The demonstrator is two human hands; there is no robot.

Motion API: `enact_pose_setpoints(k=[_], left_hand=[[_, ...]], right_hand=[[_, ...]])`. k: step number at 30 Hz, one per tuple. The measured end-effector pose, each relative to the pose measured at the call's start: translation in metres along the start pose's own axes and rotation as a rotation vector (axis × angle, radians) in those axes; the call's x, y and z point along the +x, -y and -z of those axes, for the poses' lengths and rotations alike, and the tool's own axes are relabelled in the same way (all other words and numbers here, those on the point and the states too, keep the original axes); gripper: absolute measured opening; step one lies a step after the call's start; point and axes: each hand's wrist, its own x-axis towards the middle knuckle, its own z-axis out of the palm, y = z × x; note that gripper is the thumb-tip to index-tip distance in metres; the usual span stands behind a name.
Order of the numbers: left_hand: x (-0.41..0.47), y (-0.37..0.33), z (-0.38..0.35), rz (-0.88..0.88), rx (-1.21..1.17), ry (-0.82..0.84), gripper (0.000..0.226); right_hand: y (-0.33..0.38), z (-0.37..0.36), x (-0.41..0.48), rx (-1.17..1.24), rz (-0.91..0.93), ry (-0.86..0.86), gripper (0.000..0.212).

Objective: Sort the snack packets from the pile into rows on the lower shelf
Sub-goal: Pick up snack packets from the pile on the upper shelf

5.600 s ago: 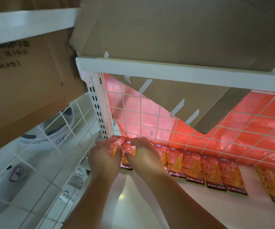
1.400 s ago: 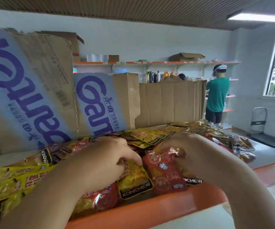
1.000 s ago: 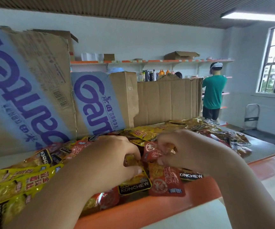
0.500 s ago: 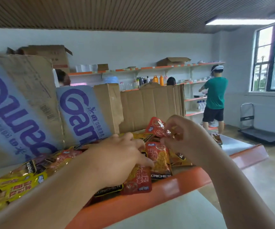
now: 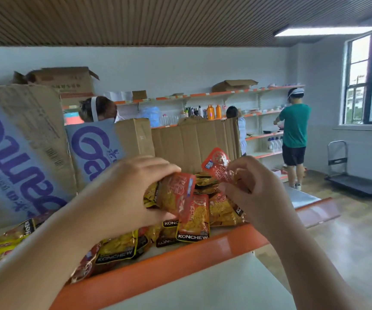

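Observation:
A pile of red and yellow snack packets (image 5: 122, 247) lies on the top shelf behind its orange front edge (image 5: 158, 269). My left hand (image 5: 122, 189) grips a red packet (image 5: 176, 195) lifted off the pile. My right hand (image 5: 256, 193) pinches another red packet (image 5: 218, 164) by its side, held upright above the pile, and further red packets (image 5: 194, 220) hang below between my hands. The lower shelf is out of sight.
Flattened cardboard boxes (image 5: 24, 148) with purple lettering stand behind the pile, plain brown ones (image 5: 194, 144) to their right. Three people work at wall shelves (image 5: 225, 95) in the background. A flat trolley (image 5: 355, 182) sits by the window on the right.
I have risen from the lower shelf's red row to the top shelf pile. Over the last second both hands picked red packets and lifted them off the pile.

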Motion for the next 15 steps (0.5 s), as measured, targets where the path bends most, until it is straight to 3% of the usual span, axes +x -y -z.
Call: enact_pose_setpoints(k=[5,15], left_hand=[[-0.027,-0.006,0.019,0.103,0.206,-0.179,0.087],[-0.129,0.016,0.068,0.391,0.422,-0.255,0.084]], right_hand=[[0.012,-0.016,0.001,0.148,0.005,0.024,0.038],[0.099,-0.102,-0.012,0.347,0.103,0.141,0.047]])
